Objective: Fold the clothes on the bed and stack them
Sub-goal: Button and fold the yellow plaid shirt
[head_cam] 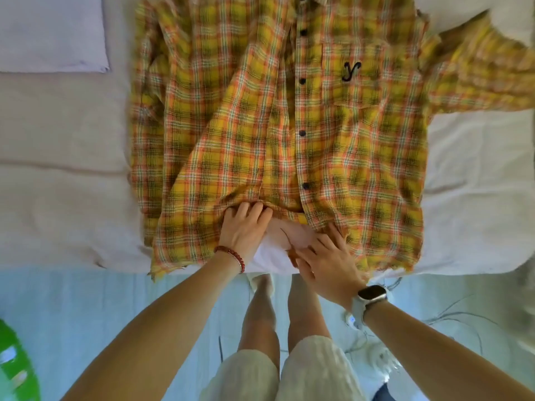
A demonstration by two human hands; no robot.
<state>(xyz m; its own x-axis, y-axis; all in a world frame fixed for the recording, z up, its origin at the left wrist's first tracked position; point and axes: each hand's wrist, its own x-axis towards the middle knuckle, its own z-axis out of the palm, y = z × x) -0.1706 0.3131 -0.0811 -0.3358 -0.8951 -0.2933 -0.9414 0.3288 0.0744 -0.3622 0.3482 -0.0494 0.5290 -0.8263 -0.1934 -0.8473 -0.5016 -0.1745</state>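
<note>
The shirt lies spread on the bed. At six o'clock, the left hand pinches its folded-in cuff; the right hand presses the hem with straight fingers. Good practice: smooth flat before folding the far sleeve in.

A white bed carries a plaid shirt and pillow.

A home bedroom — white-sheeted bed, pillow, pale tiled floor beside it.
</note>
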